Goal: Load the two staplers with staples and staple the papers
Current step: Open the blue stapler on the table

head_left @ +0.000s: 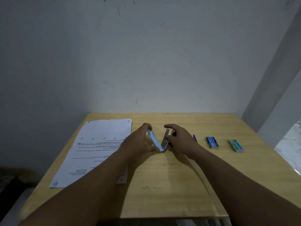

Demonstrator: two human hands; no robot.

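Note:
A light blue stapler [155,141] stands hinged wide open in a V at the middle of the wooden table [171,185]. My left hand [138,141] grips its blue top arm, and my right hand [179,141] holds the grey metal staple channel [165,139]. A purple stapler [195,138] peeks out just behind my right wrist. Two staple boxes lie to the right: a dark blue one [212,142] and a green one [236,145]. Printed papers [96,150] lie stacked at the left, partly under my left forearm.
The table stands against a white wall [146,62], with a corner pillar [276,79] at the right. A marbled floor [291,141] shows past the table's right edge. Dark objects [9,185] lie low at the left.

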